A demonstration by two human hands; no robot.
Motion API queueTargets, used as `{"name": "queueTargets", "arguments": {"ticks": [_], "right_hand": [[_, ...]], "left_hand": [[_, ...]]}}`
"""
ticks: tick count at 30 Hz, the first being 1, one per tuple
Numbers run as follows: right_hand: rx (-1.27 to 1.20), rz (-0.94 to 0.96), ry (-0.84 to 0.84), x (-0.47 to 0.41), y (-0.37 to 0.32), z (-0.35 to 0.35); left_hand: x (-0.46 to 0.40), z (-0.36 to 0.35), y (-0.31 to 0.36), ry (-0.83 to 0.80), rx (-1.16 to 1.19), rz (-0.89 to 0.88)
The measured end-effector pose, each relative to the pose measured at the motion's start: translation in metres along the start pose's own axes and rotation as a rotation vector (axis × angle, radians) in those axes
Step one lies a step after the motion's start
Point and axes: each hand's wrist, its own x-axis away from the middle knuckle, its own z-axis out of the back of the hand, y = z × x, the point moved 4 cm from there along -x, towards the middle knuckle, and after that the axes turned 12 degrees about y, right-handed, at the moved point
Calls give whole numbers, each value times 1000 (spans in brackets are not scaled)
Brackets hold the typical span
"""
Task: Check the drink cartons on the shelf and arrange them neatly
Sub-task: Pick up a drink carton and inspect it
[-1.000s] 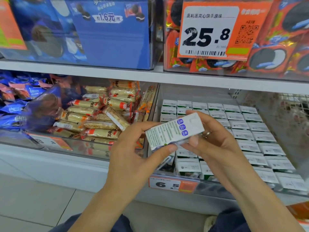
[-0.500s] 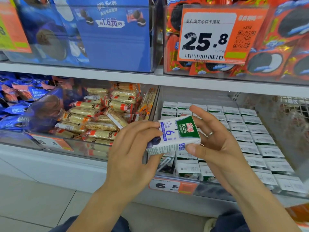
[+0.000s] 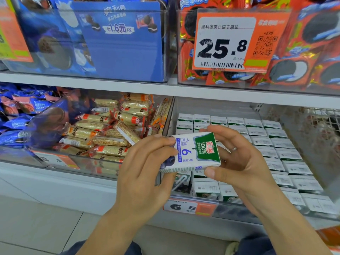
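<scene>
Both forearms are bare from wrist to the bottom edge of the view, with no sleeve, watch or bracelet showing on either. The left hand wears nothing on its fingers that can be seen. The right hand carries a single plain ring, a thin silvery band on one of the middle fingers; which finger exactly is hard to tell. Fingernails on both hands are short and unpainted. Below the arms, at the bottom edge of the view, dark blue trousers cover the knees, the cloth looking like denim. A pale shoe toe peeks out just beside the right knee
</scene>
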Motion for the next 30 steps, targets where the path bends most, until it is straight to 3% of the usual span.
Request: {"name": "queueTargets", "arguments": {"ticks": [5, 8, 11, 13, 17, 21, 26, 30], "right_hand": [[88, 84, -12, 2, -5, 2], [109, 50, 44, 3, -3, 6], [117, -91, 123, 1, 4, 12], [160, -212, 122, 1, 13, 10], [139, -478, 106, 4, 35, -2], [21, -598, 145, 6, 44, -10], [45, -543, 43, 9, 39, -9], [297, -373, 5, 12, 30, -6]], "left_hand": [[-1, -2, -2, 11, -9, -7], [0, -5, -8, -67, 37, 133], [1, -5, -9, -87, 197, 439], [2, -5, -8, -29, 305, 547], [1, -4, -8, 64, 412, 640], [0, -5, -7, 47, 434, 661], [1, -6, -11, 50, 443, 732], [0, -3, -24, 108, 483, 886]]}}
